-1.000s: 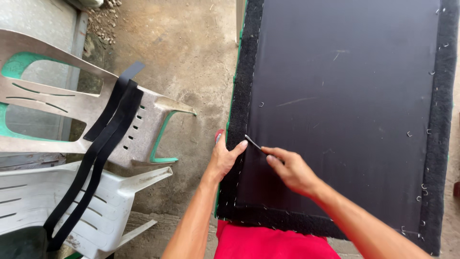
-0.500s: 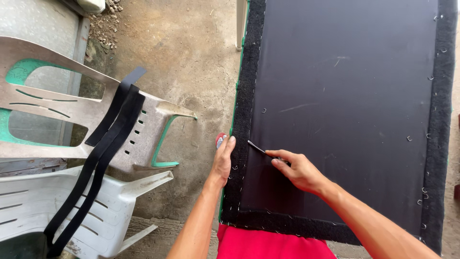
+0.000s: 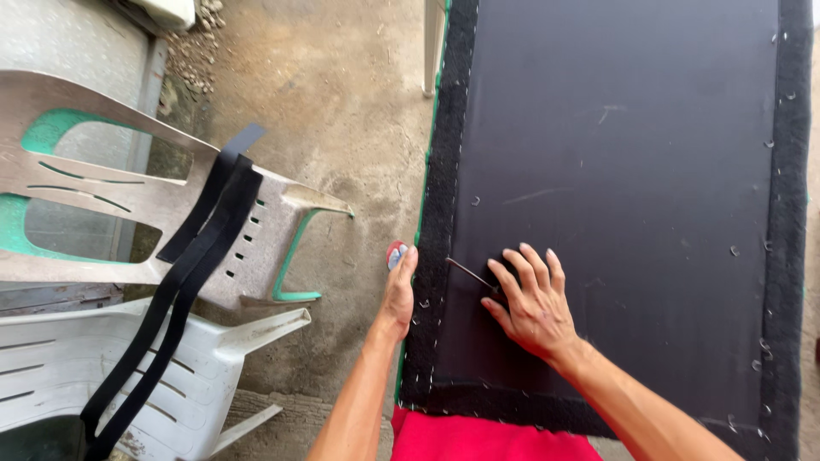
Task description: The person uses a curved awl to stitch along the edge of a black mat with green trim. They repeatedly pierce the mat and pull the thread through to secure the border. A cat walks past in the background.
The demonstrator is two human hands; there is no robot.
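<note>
One black fabric-covered panel [image 3: 632,188] filled the right of the frame, its fuzzy black border [image 3: 440,256] stapled down the left edge. The right hand [image 3: 531,300] lay low centre on the cloth, fingers spread and nearly flat, pressing on a thin metal tool [image 3: 470,274] whose tip pointed toward the border. The left hand [image 3: 397,290] gripped the panel's left edge, thumb on top, other fingers hidden beneath; a red-and-blue object [image 3: 396,253] showed at its tip. Two plastic chairs sat at left: one grey-green [image 3: 111,213] above, one white [image 3: 128,376] below, with two black straps [image 3: 192,265] draped across them. Red cloth [image 3: 487,435] showed at the bottom.
</note>
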